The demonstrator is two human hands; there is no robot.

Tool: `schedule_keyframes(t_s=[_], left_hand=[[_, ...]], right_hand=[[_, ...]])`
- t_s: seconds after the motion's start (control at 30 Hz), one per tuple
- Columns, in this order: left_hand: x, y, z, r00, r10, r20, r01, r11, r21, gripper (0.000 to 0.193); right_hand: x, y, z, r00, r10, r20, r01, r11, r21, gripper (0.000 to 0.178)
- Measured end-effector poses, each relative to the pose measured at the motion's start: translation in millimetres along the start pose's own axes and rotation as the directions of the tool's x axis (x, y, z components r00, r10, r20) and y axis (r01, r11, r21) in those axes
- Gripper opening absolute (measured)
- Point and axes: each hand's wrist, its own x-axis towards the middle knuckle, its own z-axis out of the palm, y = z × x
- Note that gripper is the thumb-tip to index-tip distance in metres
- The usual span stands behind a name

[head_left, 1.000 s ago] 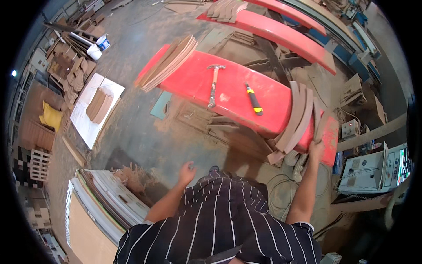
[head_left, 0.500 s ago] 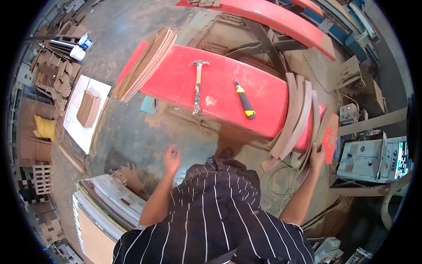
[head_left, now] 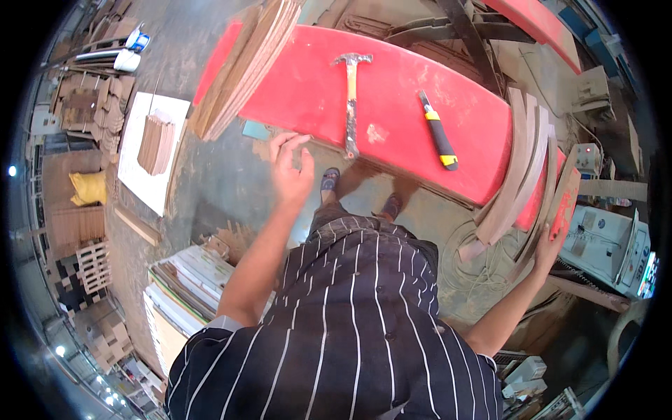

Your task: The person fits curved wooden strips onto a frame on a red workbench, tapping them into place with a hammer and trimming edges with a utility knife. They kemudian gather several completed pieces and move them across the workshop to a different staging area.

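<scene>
My right hand (head_left: 549, 246) is at the lower end of the outermost curved wooden strip (head_left: 564, 190), its fingers closed around the edge. This strip lies across the right end of the red bench (head_left: 315, 77), beside several other curved strips (head_left: 521, 161). My left hand (head_left: 290, 168) is raised near the bench's front edge, fingers apart and holding nothing. A claw hammer (head_left: 351, 105) with a worn handle lies on the red top, head pointing away. To its right rests a black and yellow utility knife (head_left: 439, 133) with its blade out.
A stack of curved wooden pieces (head_left: 245, 70) crosses the bench's left end. On the floor at left, a white board (head_left: 133, 168) carries a small wood stack (head_left: 156, 145). Stacked panels (head_left: 189, 280) stand near my left elbow. Coiled cable (head_left: 483, 273) lies below the bench's right end.
My left hand has moved forward toward the bench edge, and its fingers have spread. My right hand has shifted right with the outermost strip, toward the bench's end. The whole view has shifted.
</scene>
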Motion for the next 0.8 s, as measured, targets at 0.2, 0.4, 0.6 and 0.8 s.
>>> schedule_keyframes(t_s=[0.2,0.4,0.6,0.8], left_hand=[[52,-24,2,0.994,0.108,0.033,-0.102,0.985,-0.137,0.027],[75,-44,-15,0.962,-0.179,0.205,0.251,0.874,-0.415,0.022],[73,-70,-29,0.891,-0.302,0.339,0.444,0.731,-0.518,0.021],[89,-65,-32,0.864,-0.337,0.374,0.503,0.613,-0.61,0.021]], right_hand=[[-62,-142,32,0.903,-0.307,-0.301,0.267,0.949,-0.166,0.039],[-149,-330,144,0.761,-0.646,0.061,0.615,0.748,0.249,0.035],[-210,-418,212,0.688,-0.66,0.302,0.652,0.745,0.144,0.029],[-219,-424,232,0.845,-0.441,0.3,0.416,0.897,0.147,0.037]])
